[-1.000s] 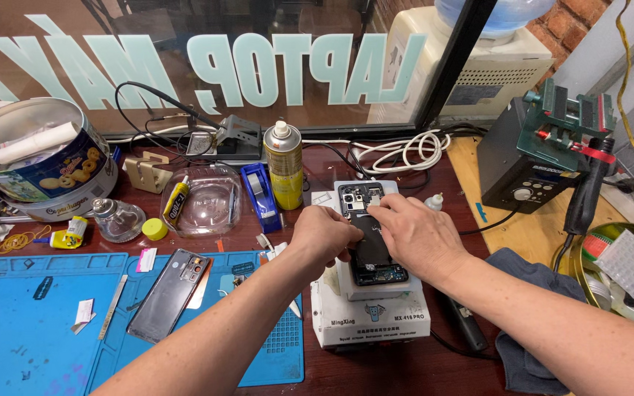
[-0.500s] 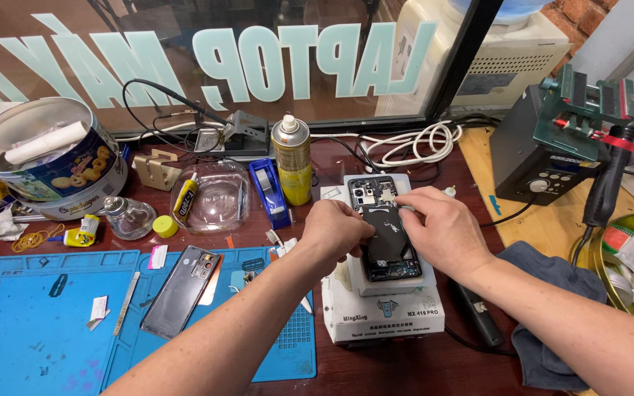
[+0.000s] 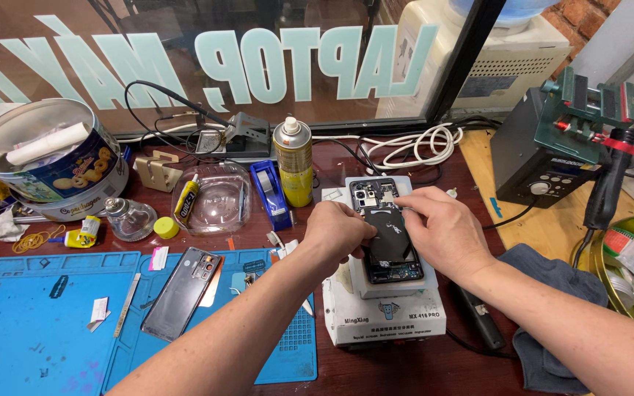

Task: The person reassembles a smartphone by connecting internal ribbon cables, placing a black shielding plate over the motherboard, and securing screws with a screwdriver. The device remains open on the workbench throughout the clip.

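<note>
Opened phone [image 3: 389,238] lies back-up on white heating pad [image 3: 383,312], mid table [image 3: 405,367]. Left hand [image 3: 339,233] fingers curled, pressing phone's left edge; right hand [image 3: 442,231] fingers pinch a part near camera end. Back cover [image 3: 181,293] lies on blue mat [image 3: 38,330].

Single head-worn view, looks steeply down and forward over the desk [image 3: 420,367], close above both hands, toward the window [image 3: 258,66].

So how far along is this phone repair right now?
Done: the back cover is off and lies on the blue mat. In hand: the left hand and right hand both work on the open phone, which sits on the white heating pad. Left: the cover is not yet refitted.
</note>
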